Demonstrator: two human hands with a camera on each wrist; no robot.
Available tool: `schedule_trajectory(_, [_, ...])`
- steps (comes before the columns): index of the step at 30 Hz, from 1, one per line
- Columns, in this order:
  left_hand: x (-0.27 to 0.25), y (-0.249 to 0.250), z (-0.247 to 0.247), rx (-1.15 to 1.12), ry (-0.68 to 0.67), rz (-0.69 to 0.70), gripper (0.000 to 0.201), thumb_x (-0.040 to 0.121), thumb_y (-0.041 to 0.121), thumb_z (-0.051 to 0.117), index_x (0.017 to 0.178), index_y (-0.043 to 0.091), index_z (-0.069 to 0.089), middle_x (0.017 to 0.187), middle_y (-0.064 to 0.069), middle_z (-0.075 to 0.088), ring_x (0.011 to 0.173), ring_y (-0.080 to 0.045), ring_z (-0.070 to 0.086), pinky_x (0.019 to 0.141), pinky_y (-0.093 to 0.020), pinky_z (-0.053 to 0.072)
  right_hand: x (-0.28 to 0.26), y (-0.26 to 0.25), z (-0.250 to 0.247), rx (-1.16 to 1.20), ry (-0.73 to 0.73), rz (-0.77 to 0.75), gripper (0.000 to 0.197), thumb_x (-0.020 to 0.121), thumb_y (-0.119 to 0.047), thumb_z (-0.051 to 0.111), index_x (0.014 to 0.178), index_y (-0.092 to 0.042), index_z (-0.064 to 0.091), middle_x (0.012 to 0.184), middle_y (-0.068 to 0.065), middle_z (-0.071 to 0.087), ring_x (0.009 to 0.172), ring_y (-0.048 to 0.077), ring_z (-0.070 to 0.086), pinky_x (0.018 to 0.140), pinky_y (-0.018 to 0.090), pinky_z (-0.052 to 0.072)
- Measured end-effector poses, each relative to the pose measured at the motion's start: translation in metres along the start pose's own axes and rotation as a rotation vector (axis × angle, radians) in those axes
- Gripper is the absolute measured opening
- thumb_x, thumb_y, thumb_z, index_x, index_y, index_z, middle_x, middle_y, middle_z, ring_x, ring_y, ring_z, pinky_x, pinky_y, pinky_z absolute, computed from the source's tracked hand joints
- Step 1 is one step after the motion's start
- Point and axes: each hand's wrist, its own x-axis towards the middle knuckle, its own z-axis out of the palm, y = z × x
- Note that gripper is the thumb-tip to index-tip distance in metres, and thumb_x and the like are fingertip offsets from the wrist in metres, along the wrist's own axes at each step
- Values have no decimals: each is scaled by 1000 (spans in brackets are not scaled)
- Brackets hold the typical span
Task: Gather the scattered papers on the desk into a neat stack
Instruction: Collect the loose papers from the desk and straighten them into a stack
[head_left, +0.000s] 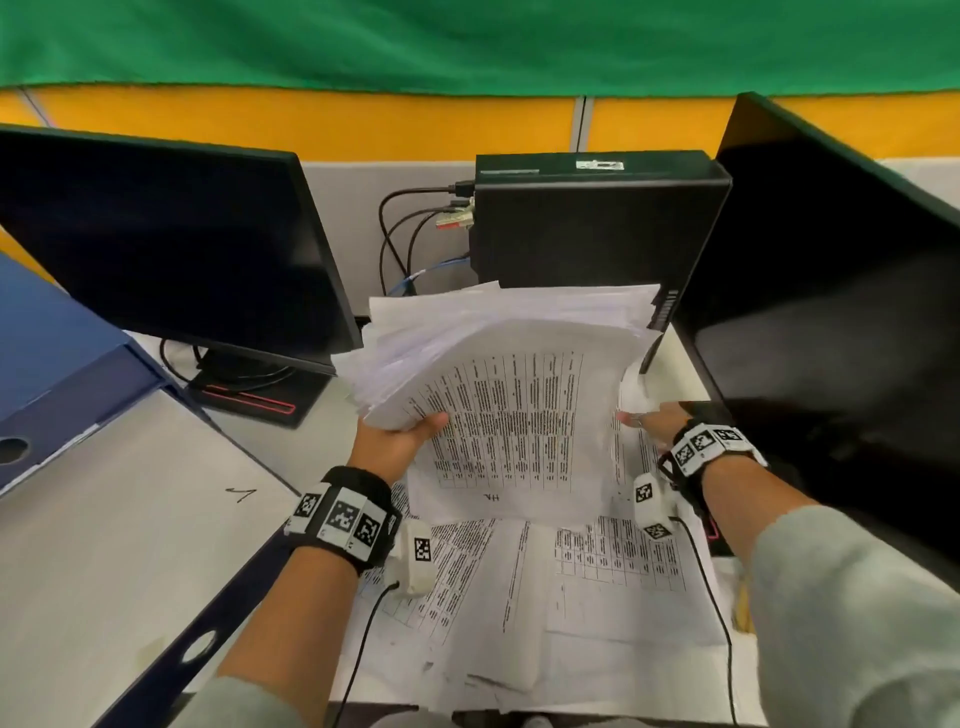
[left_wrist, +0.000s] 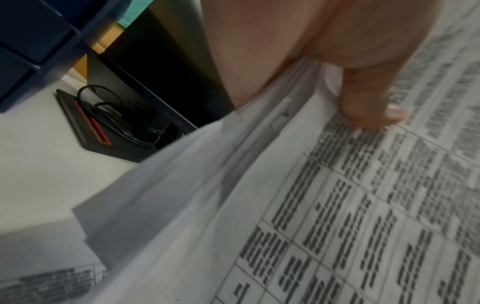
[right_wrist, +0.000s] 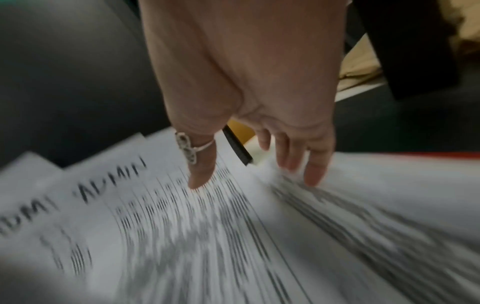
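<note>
My left hand (head_left: 400, 441) holds a thick, fanned bundle of printed papers (head_left: 509, 389) by its left edge, raised and tilted above the desk. In the left wrist view its thumb (left_wrist: 363, 102) presses on the bundle's top sheet (left_wrist: 337, 205). Several loose printed sheets (head_left: 571, 582) lie overlapping on the desk below and nearer me. My right hand (head_left: 649, 418) reaches in under the bundle's right edge. In the blurred right wrist view the right hand's straight, spread fingers (right_wrist: 314, 172) touch the sheets (right_wrist: 182, 226) lying there.
A dark monitor (head_left: 171, 244) stands at the left on its base (head_left: 249, 395), and a second monitor (head_left: 831, 312) at the right. A small black computer (head_left: 587, 223) with cables (head_left: 405, 244) sits behind the papers. Blue binders (head_left: 52, 353) lie at the far left.
</note>
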Motion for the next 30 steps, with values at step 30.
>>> schedule_trajectory(30, [27,34,-50,233,476,79,31,81,18,68,106,3,56,88,-4,54,82,-21,53,74,-30,45,-116,18,144,310,-280,289,68,71,-23,79,124,7,48,94,25,62,75,35,61,62,39,52])
